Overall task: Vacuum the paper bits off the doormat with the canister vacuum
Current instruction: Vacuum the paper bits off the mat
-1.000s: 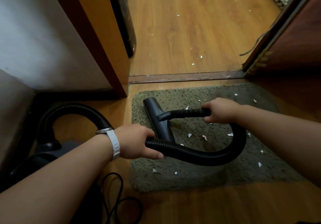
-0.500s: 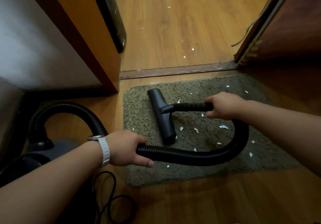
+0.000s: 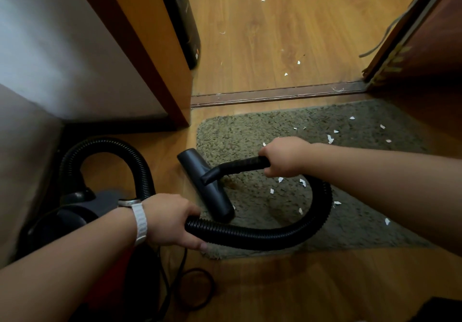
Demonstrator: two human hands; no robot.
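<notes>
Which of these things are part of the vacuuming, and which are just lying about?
In the job:
left hand and right hand
hose
floor nozzle
doormat
paper bits
canister vacuum

Lying about:
power cord
door threshold
dark box

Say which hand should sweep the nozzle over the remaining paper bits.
Right hand: it grips the wand at the nozzle, beside the paper bits. Left hand only holds the hose.

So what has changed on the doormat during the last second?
The floor nozzle slid left to the doormat's left edge, and the strip it crossed now shows fewer paper bits. Unchanged: right hand on the wand, left hand holding the hose.
</notes>
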